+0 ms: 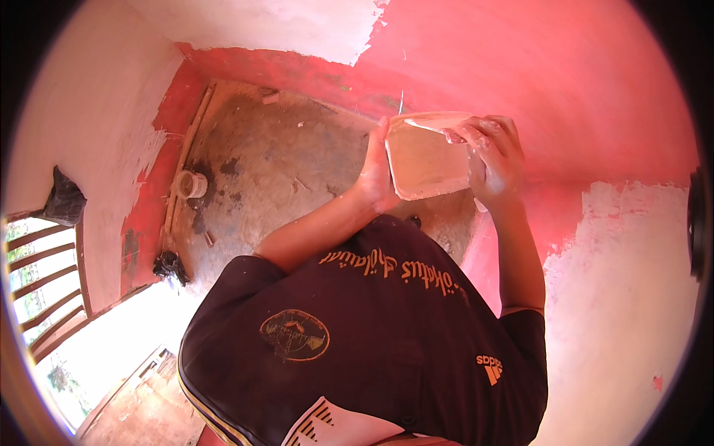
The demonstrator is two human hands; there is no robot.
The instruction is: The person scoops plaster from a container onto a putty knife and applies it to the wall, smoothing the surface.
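1. Left hand [379, 177] holds the box [428, 169] along its left side, thumb up near the rim.
2. Right hand [494, 160] grips the box's right side, fingers curled over at the rim, pale smears on them.
3. Box: pale, rectangular, held up in front of the chest, above the floor [275, 167].
4. White bucket [192, 185] on the floor, near the left wall.
5. Wall [520, 82] ahead: red, patched white.

Coral red meets white in ragged patches across the walls [506, 82], while dark blotches mottle a brown floor [282, 160]. A black shirt [387, 334] carries gold print; the tub [428, 167] shows pale peach, the bucket [192, 184] white.
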